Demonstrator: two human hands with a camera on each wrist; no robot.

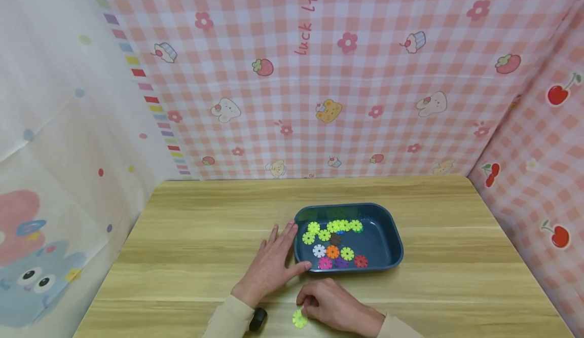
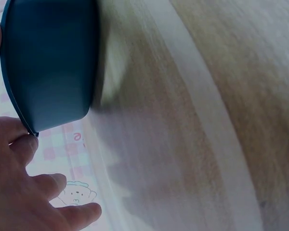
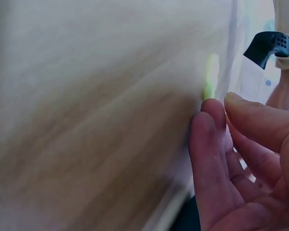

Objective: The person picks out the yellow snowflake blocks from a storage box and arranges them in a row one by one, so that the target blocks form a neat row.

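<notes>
The right hand (image 1: pixel 335 305) pinches the edge of a yellow-green disc (image 1: pixel 299 319) between thumb and bent fingers, low over the near part of the bench (image 1: pixel 205 241); whether the disc touches the wood I cannot tell. The left hand (image 1: pixel 271 267) lies against the left end of the tray (image 1: pixel 376 244), its fingers straight and spread, the fingertips at the left rim and the thumb on the near rim.

The dark blue tray stands beyond the right hand. More yellow-green discs lie in its left and middle part, several overlapping in a row toward the far wall. A brown disc (image 1: pixel 335 239) lies in front of that row. Nearer are a white disc (image 1: pixel 319 251) and, just beside it, an orange disc (image 1: pixel 332 252); along the near wall are pink (image 1: pixel 325 263), purple (image 1: pixel 340 262) and red (image 1: pixel 361 261) discs. A black device (image 1: pixel 258 319) sits at the left sleeve (image 1: pixel 230 317). Pink checked cloth (image 1: pixel 383 74) hangs behind the bench.
</notes>
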